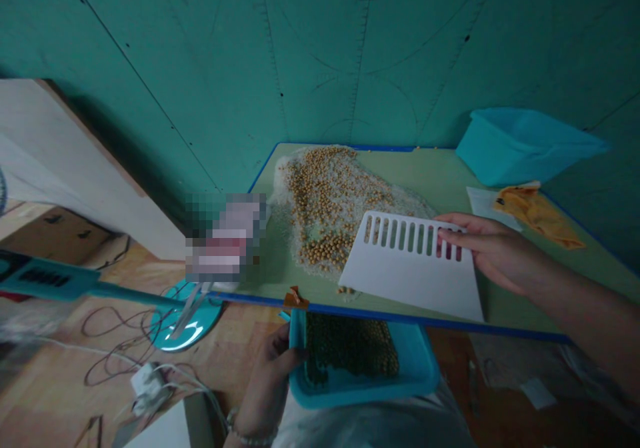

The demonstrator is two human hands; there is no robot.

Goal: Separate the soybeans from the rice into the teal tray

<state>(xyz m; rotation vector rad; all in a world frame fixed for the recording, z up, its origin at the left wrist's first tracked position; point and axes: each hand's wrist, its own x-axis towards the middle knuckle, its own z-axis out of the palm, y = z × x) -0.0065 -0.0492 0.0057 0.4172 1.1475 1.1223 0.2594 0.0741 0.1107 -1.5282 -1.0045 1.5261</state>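
My right hand (483, 245) grips the slotted edge of a flat white plastic scraper (405, 265). The scraper lies tilted over the front of a small table, beside a spread of soybeans (325, 188) mixed with white grains that look like rice. My left hand (283, 361) is closed on the left rim of a blue tray (420, 395). This tray sits just below the table's front edge, near my lap. Inside it is a layer of beans (370, 348), partly in dark shadow.
The pale green table (425, 168) has a blue edge and meets a green wall. At its back right stand a blue bin (525, 145) and an orange cloth (540, 215). A blurred-out device (230, 241) stands at the left. Cables and a white adapter (149, 385) lie below.
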